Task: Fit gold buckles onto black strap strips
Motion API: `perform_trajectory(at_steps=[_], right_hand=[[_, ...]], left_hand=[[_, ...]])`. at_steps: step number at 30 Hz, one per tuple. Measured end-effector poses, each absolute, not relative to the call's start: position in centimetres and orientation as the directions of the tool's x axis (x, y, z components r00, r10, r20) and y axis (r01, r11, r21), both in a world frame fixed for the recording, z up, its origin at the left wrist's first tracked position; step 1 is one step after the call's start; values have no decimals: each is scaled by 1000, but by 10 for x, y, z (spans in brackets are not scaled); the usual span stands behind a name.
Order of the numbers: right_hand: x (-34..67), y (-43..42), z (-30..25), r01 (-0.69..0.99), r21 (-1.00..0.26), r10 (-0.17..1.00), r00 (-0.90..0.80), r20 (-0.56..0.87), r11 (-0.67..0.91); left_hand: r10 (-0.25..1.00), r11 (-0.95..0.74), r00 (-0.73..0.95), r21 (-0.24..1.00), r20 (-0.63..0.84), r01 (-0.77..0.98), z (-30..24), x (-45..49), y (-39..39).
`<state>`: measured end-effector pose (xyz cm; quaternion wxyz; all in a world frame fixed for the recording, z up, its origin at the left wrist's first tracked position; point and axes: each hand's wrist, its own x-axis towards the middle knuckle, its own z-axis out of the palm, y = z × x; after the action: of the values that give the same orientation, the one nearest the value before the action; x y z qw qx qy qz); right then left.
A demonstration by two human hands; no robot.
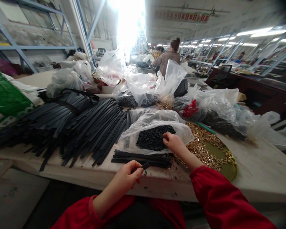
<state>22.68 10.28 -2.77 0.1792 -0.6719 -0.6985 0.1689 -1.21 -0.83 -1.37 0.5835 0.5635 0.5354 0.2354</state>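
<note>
My left hand (131, 175) is closed on a black strap (145, 166), whose short end sticks out past the thumb. My right hand (173, 141) reaches to the right side of an opened clear plastic bag (126, 140) full of small black loops (150, 136). Its fingertips are pinched at the loops; whether one is between them is hidden. Between the bag and my left hand lies a small stack of black straps (140, 157). Right of my right forearm, a round yellow tray (232, 170) carries many gold metal clasps (200, 140).
Large bundles of black straps (97, 130) cover the table's left side. Filled plastic bags (143, 86) line the back, with more at the right (219, 111). A green-and-white bag (7, 95) stands far left. A person (169, 58) is farther back among the workbenches.
</note>
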Motion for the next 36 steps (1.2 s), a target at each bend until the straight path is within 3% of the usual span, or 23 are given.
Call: perform_trajectory(at_steps=[5, 6, 8, 11, 16, 20, 27, 32, 36], right_hand=[[202, 71, -19, 610, -792, 996, -68, -49, 2], [193, 61, -17, 498, -867, 991, -100, -91, -29], [177, 41, -15, 116, -974, 955, -203, -214, -193], [160, 21, -15, -195, -919, 909, -315, -271, -342], [157, 14, -19, -329, -859, 903, -317, -290, -392], [160, 14, -19, -296, -883, 912, -304, -275, -365], [160, 11, -23, -45, -962, 914, -325, -241, -269], [155, 6, -30, 158, -986, 965, -244, -92, -54], [157, 0, -23, 275, -960, 960, -278, -32, 48]], left_hand=[[926, 197, 260, 939, -273, 284, -12, -10, 2], [937, 181, 244, 946, -249, 268, -11, -9, 5], [954, 154, 217, 959, -207, 238, -9, -8, 11], [957, 140, 218, 964, -190, 228, -7, -8, 14], [958, 164, 189, 950, -218, 265, -7, -11, 8], [959, 108, 208, 929, -191, 353, -4, -12, 5], [923, 65, 310, 888, -227, 456, -8, -12, 1], [924, 101, 289, 887, -252, 451, -8, -11, -1], [919, 120, 289, 889, -268, 442, -7, -12, -3]])
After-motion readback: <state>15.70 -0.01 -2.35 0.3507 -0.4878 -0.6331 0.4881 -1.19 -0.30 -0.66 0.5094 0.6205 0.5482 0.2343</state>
